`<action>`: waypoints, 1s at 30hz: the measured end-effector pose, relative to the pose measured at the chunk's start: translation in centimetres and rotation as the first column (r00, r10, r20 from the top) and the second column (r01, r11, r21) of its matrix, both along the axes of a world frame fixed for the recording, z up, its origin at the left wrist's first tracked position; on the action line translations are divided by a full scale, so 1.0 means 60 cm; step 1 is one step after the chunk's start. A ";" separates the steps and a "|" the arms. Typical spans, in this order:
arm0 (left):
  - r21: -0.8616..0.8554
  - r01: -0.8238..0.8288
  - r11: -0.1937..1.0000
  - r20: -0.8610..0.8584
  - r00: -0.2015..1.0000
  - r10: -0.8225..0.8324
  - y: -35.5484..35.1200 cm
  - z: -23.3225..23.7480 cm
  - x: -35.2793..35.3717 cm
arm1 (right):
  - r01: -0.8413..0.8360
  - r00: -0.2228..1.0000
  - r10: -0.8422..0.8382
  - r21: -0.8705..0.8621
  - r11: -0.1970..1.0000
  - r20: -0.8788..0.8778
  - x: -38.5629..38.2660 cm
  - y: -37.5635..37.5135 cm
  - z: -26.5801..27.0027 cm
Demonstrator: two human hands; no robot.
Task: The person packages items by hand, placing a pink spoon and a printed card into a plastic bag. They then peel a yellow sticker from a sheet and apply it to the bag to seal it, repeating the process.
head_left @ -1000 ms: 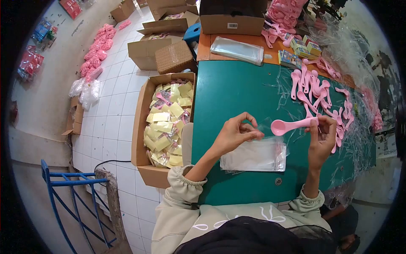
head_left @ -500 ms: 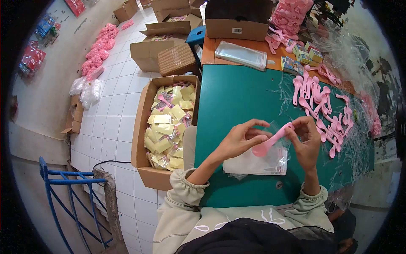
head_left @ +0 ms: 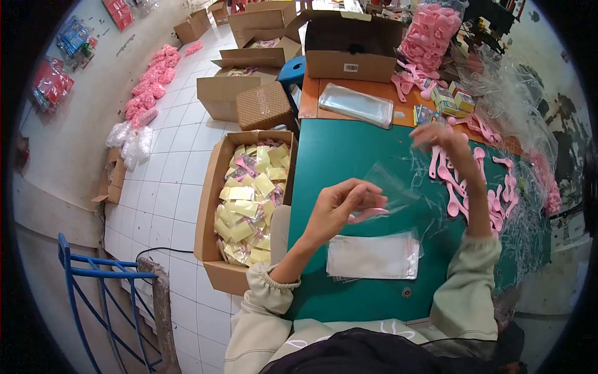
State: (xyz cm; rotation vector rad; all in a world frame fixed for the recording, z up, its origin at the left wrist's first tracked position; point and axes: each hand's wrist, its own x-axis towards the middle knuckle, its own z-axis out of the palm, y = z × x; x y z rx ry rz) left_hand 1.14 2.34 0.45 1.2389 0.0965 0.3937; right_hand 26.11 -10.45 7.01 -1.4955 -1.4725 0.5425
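Observation:
My left hand (head_left: 349, 207) is closed on a clear plastic bag (head_left: 393, 187) whose loose end rises to the right. A pink spoon (head_left: 369, 215) shows beneath its fingers, mostly hidden by the hand. Out over the far right of the green table, my right hand (head_left: 443, 138) has its fingers stretched out, slightly blurred, with nothing visible in them. Just beyond it lie small printed boxes (head_left: 451, 101), and below its wrist spreads a pile of pink spoons (head_left: 453, 187). A stack of flat clear bags (head_left: 374, 257) rests on the green table (head_left: 336, 146) in front of me.
Left of the table stands a carton (head_left: 208, 212) full of packed bags with yellow cards. At the back are a brown box (head_left: 350, 65), a pack of clear sleeves (head_left: 356, 105) and a large bag of pink spoons (head_left: 431, 34). Crumpled plastic film (head_left: 529, 230) covers the right edge.
My right hand has let go of the pink spoon and moved up and away to the far right. My left hand now holds the spoon and clear bag, slightly farther left.

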 end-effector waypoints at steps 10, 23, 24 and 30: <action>0.025 -0.102 0.994 0.042 0.994 0.101 0.006 -0.001 -0.044 | 0.897 0.350 -0.724 0.009 0.441 0.594 0.403 0.017 -0.256; -0.035 -0.145 0.989 -0.042 0.989 0.144 -0.015 0.019 -0.067 | 0.667 0.538 -0.696 0.264 0.696 0.475 0.165 0.007 -0.043; -0.041 -0.148 0.988 -0.046 0.988 0.147 -0.016 0.020 -0.069 | 0.574 0.653 -0.619 0.249 0.780 0.436 0.099 0.001 -0.009; -0.118 -0.140 0.983 -0.094 0.987 0.130 -0.028 0.018 -0.085 | 0.354 0.917 -0.371 0.134 0.926 0.145 -0.178 -0.056 0.059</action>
